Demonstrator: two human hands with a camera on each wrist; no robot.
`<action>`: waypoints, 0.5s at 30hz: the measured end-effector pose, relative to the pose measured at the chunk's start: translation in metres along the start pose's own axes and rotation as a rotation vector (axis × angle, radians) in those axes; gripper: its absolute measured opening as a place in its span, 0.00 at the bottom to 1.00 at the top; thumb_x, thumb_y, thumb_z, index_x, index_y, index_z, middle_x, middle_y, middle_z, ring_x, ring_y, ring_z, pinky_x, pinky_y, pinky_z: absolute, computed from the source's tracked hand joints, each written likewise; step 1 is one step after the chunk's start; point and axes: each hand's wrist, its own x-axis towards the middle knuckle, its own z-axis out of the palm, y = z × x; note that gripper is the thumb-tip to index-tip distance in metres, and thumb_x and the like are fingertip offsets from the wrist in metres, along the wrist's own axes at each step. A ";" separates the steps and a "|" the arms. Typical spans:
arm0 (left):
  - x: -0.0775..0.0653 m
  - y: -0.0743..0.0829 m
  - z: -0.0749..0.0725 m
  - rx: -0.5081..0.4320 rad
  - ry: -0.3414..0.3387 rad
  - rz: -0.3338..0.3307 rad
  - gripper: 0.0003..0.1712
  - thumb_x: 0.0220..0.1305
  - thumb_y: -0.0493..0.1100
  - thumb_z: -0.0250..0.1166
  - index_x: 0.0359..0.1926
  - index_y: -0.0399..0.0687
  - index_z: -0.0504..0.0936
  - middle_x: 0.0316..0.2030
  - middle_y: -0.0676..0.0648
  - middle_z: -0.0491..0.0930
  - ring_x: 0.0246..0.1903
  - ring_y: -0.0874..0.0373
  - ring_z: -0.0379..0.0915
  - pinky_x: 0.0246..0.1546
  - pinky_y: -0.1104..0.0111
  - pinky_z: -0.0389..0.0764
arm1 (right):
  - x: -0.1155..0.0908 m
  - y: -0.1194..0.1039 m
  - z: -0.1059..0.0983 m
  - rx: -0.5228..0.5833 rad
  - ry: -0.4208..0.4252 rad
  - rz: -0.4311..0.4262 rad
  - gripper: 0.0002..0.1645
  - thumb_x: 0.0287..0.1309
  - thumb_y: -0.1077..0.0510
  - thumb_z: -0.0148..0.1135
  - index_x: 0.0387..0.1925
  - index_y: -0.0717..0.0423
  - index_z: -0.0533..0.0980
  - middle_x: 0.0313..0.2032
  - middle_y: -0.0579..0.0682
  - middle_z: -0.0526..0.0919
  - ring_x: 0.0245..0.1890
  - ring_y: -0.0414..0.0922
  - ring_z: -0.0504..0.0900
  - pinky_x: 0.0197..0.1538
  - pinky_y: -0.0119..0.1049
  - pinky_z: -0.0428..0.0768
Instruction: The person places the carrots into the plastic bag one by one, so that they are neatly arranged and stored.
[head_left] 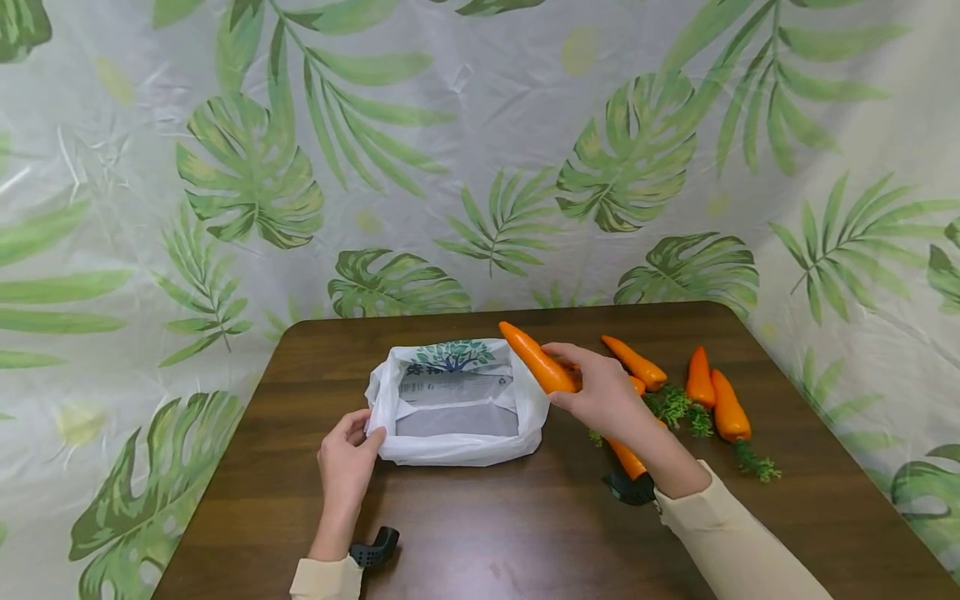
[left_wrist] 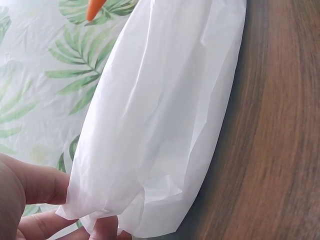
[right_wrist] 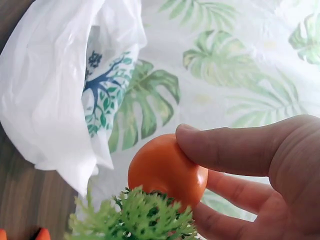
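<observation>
My left hand (head_left: pixel 347 462) pinches the left side of a white plastic bag (head_left: pixel 450 451), which stands with its mouth wide and its rim folded outward. In the left wrist view, thumb and fingers grip the edge of the thin bag (left_wrist: pixel 150 115). A green tree print shows on the bag's far inner side. My right hand (head_left: pixel 603 392) holds an orange carrot (head_left: pixel 536 358) above the bag's right rim, its tip pointing up and away to the left. The right wrist view shows thumb and fingers round the carrot's thick end (right_wrist: pixel 162 167), with leafy green tops (right_wrist: pixel 137 217) below.
Several more carrots lie on the right of the brown wooden table (head_left: pixel 465 517), among them one at the back (head_left: pixel 636 363) and two farther right (head_left: pixel 729 408). Another carrot (head_left: pixel 627 458) is partly hidden under my right forearm. A leaf-patterned sheet (head_left: pixel 510 183) hangs behind the table.
</observation>
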 end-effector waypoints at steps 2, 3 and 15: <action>0.000 0.000 0.001 0.004 0.000 0.000 0.18 0.61 0.39 0.71 0.53 0.43 0.84 0.51 0.41 0.84 0.52 0.49 0.81 0.46 0.59 0.81 | 0.002 -0.005 0.002 -0.008 -0.007 -0.024 0.40 0.54 0.61 0.75 0.69 0.47 0.71 0.53 0.50 0.83 0.43 0.48 0.81 0.44 0.45 0.78; 0.000 0.000 0.001 0.005 0.000 0.000 0.18 0.61 0.39 0.71 0.53 0.43 0.85 0.51 0.41 0.84 0.52 0.49 0.81 0.46 0.60 0.81 | 0.004 -0.007 0.003 -0.019 -0.008 -0.035 0.40 0.54 0.61 0.75 0.68 0.47 0.72 0.53 0.50 0.83 0.43 0.48 0.80 0.44 0.46 0.78; 0.000 -0.001 0.000 0.011 0.001 0.014 0.18 0.61 0.39 0.71 0.53 0.43 0.84 0.51 0.41 0.84 0.52 0.49 0.81 0.43 0.68 0.80 | 0.031 -0.035 0.031 -0.193 -0.085 -0.132 0.39 0.51 0.62 0.76 0.66 0.45 0.74 0.48 0.48 0.82 0.39 0.46 0.78 0.44 0.44 0.78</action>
